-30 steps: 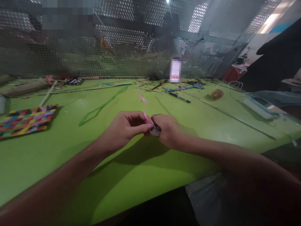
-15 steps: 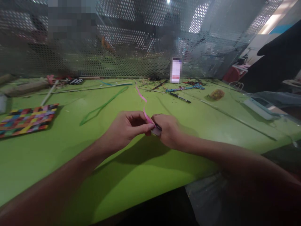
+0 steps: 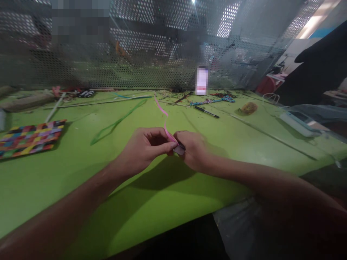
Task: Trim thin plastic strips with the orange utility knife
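My left hand (image 3: pixel 145 148) and my right hand (image 3: pixel 192 148) meet above the middle of the green table (image 3: pixel 67 173). Both pinch a thin pink strip (image 3: pixel 165 122) that curls up and away from my fingers toward the far side. Between the fingertips of my right hand sits a small grey and dark piece (image 3: pixel 180 148); I cannot make out what it is. My left thumb and forefinger press the strip's lower end beside that piece.
A multicoloured woven mat (image 3: pixel 28 138) lies at the left. A green strip loop (image 3: pixel 119 121) lies beyond my left hand. A black pen (image 3: pixel 207 112), coloured scraps and a blurred bottle (image 3: pixel 202 81) stand near the perforated metal wall. A pale box (image 3: pixel 296 123) sits at the right.
The free end of the pink strip has swung slightly left and up. Both hands stay in the same place with the same grip.
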